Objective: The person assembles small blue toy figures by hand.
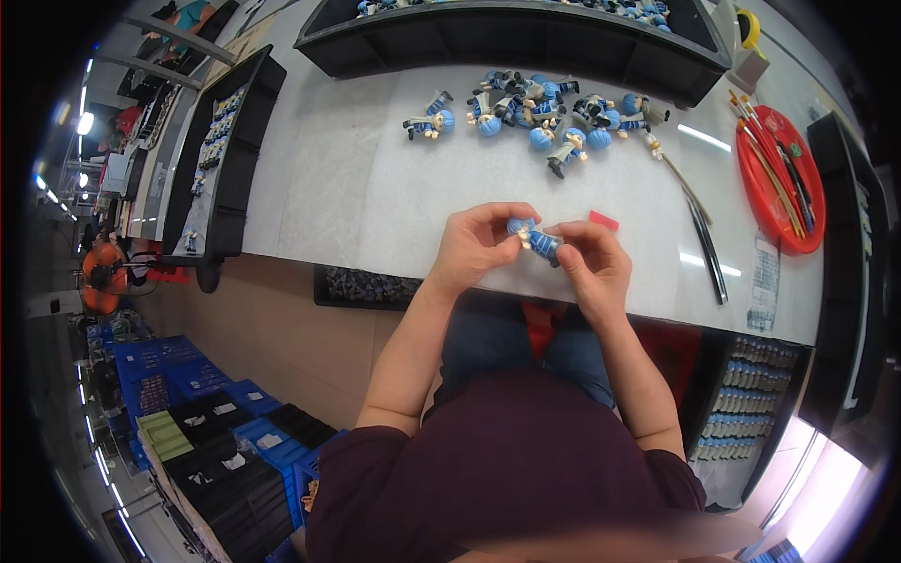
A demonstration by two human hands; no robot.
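Note:
Between my two hands, above the front part of the white table (328,202), is a small figurine (542,244) with blue hair and a blue outfit. My left hand (481,246) pinches it by the head end. The fingers of my right hand (593,265) close on its lower end. It lies tilted, head to the left. Farther back, a loose pile of similar figurines (526,108) rests on the table. A small red piece (603,220) lies just beyond my right hand.
A long black bin (507,56) of figurines spans the back. Left stands a black tray (246,159) with rows of figurines. On the right are a red oval dish (765,178) of brushes and a black pen-like tool (709,253). Another figurine tray (751,413) sits lower right.

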